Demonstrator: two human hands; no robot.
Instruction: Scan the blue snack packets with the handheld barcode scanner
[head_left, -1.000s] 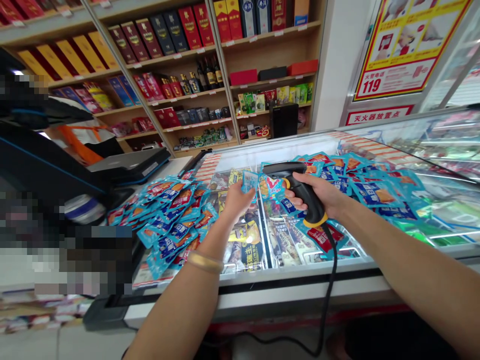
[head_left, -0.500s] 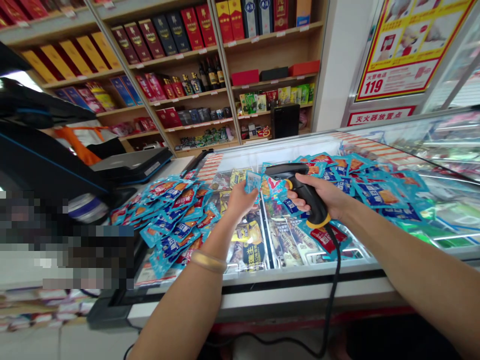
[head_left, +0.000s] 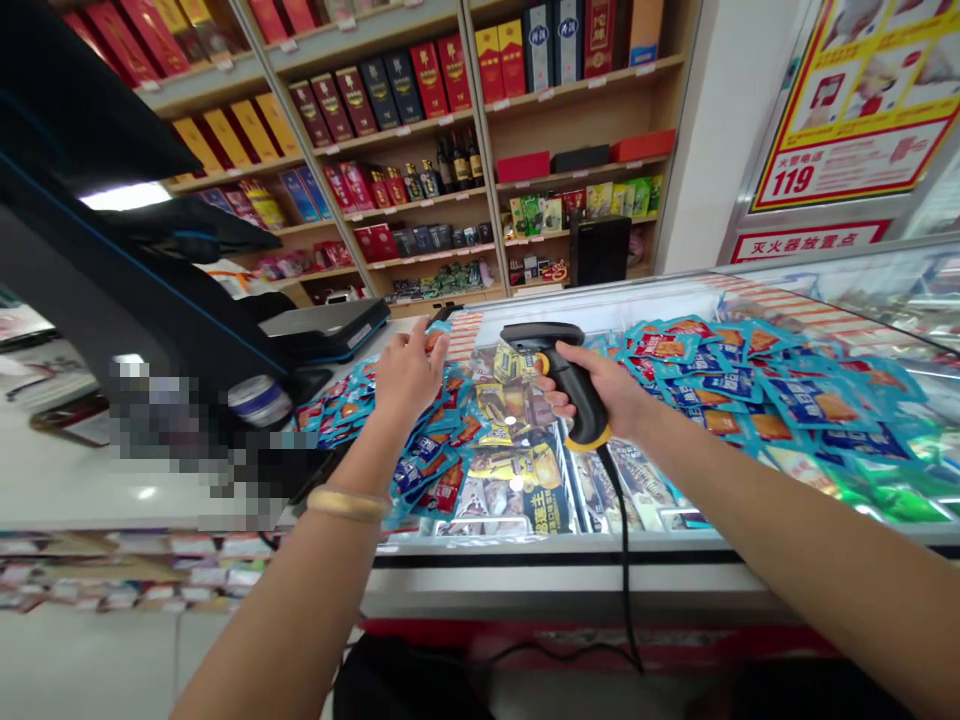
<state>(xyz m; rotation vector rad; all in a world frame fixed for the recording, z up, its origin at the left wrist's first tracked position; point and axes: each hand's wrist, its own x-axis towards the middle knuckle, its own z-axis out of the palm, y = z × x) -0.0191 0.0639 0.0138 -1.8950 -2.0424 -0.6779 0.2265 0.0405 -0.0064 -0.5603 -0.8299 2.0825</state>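
My right hand (head_left: 600, 390) is wrapped round the grip of a black and yellow barcode scanner (head_left: 574, 385), its head pointing left over the glass-topped freezer. A black cable hangs down from the scanner's handle. Over on the left, my left hand (head_left: 409, 372) reaches onto a heap of blue snack packets (head_left: 439, 440), its fingers apart. A bit of blue packet shows by the fingertips; whether they touch it I cannot tell. To the right of the scanner lies a second heap of blue snack packets (head_left: 720, 375) with red and dark blue labels.
Under the glass, the freezer (head_left: 525, 440) holds yellow and brown wrapped goods. A dark monitor stand (head_left: 142, 260) and a flat black device (head_left: 326, 328) stand at the left. Behind are shelves (head_left: 420, 130) of boxes and bottles. The freezer's front edge (head_left: 525, 580) runs before me.
My left hand has moved left from beside the scanner to the left heap. The small blue packet it held has left its fingers. The view has swung left; the right hand keeps the scanner.
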